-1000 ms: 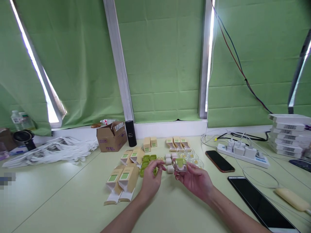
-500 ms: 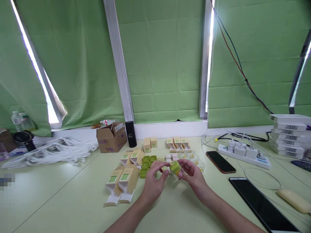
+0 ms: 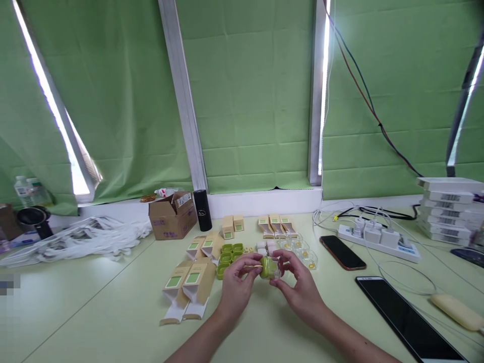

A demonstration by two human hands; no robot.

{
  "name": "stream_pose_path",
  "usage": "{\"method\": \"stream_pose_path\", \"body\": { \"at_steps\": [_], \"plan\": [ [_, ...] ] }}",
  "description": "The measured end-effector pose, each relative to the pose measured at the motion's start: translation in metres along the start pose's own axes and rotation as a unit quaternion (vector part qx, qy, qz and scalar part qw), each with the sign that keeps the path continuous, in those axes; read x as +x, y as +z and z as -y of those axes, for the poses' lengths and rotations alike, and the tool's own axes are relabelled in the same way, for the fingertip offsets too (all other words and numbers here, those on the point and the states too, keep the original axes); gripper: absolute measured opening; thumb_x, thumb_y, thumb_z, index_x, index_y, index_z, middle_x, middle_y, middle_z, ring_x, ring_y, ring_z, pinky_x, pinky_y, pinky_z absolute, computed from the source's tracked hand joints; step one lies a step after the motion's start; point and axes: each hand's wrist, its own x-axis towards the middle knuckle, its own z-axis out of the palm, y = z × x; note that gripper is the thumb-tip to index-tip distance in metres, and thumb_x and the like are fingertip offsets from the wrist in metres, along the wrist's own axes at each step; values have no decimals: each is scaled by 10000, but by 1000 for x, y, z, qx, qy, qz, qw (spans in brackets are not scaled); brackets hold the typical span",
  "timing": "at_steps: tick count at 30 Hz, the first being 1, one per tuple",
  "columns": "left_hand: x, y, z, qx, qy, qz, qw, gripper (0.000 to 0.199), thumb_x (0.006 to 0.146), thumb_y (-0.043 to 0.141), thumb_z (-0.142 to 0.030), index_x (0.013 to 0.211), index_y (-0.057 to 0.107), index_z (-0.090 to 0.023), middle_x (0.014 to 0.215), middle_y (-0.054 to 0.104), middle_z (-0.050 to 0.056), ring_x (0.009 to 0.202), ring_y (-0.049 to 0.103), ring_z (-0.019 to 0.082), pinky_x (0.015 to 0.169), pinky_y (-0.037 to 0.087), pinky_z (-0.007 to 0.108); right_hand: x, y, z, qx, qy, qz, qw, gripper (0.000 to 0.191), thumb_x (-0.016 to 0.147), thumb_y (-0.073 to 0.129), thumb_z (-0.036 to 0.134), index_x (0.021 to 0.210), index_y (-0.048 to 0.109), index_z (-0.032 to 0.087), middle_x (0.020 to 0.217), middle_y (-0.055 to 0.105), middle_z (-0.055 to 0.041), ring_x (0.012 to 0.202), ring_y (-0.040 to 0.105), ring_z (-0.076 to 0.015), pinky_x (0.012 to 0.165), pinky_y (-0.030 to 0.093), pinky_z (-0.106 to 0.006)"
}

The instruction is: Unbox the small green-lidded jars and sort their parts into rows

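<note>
Between my hands, over the table, is a small green item with a clear cover [image 3: 267,267], lying on its side. The fingertips of my left hand [image 3: 238,285] pinch its green end, where a thin pale piece also shows. My right hand [image 3: 298,287] grips the clear end between thumb and fingers. Just behind my left hand sit several green square cups [image 3: 226,257]. Small white round pieces [image 3: 261,245] and clear domed cups with yellow centres [image 3: 310,259] stand beyond my right hand. Opened cardboard boxes [image 3: 198,282] with green labels lie to the left.
Farther back are more small boxes [image 3: 278,227], a brown carton [image 3: 172,217] and a black cylinder [image 3: 202,210]. At right lie a phone [image 3: 343,252], a tablet [image 3: 406,317], a power strip [image 3: 378,242] with loose cables and stacked white boxes [image 3: 448,212]. White straps [image 3: 83,239] lie at left.
The green item has turned from tilted to lying sideways, its clear end toward my right hand. Both hands have shifted slightly, and my left fingers have closed further onto the green end.
</note>
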Motion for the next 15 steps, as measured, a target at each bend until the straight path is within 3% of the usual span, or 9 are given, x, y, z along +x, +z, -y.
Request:
{"method": "stream_pose_path", "body": {
  "at_steps": [8,15],
  "plan": [
    [-8,1,-3,164,141,16,976,174,969,564,-275,841,678,-250,1074,762,105,1044,702,271,911,573,455,-4,2,-7,-84,-74,39,993,532,817,652,162,1326,561,290,1295,619,-102,1117,611,-281,914,558,-420],
    [-8,1,0,183,151,17,971,156,988,500,-217,889,617,-249,1115,752,100,1050,695,259,908,552,429,-1,1,-4,-82,-58,48,994,484,816,639,164,1280,589,289,1294,628,-99,1154,604,-287,895,550,-410]
  ]
}}
